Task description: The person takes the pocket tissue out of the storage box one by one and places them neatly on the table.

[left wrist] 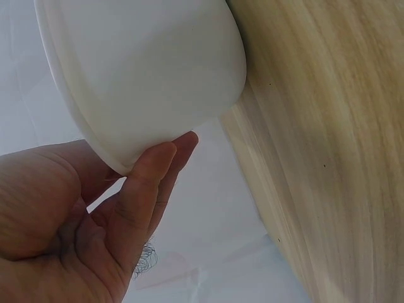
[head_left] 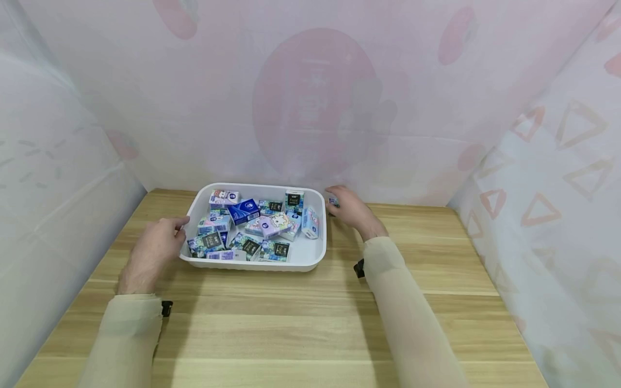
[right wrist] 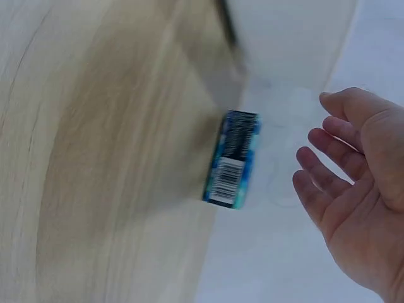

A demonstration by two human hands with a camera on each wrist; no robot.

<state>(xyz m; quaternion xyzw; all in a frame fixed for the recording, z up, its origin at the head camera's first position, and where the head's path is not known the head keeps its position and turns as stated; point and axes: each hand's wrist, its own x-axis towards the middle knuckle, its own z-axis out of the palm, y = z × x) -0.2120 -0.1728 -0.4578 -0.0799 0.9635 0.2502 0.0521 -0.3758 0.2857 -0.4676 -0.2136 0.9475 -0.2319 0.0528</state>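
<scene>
A white plastic tray [head_left: 310, 257] stands on the table, holding several pocket tissue packs. My left hand [head_left: 157, 245] grips its left edge; in the left wrist view the fingertips [left wrist: 158, 158] press against the tray's outer wall [left wrist: 170, 76]. Just past the tray's right side, my right hand [head_left: 351, 209] hovers with fingers loosely bent and nothing held. Beside it on the table lies one blue-green tissue pack [right wrist: 232, 161], mostly hidden behind the fingers in the head view. Among the packs inside are a dark blue one [head_left: 244, 211] and a light blue one [head_left: 310, 222].
The wooden table [head_left: 262, 328] meets a pale printed sheet [head_left: 218, 108] right behind the tray. Similar sheets hang on the left and on the right [head_left: 548, 215]. A black strap piece [head_left: 359, 268] shows at the right sleeve.
</scene>
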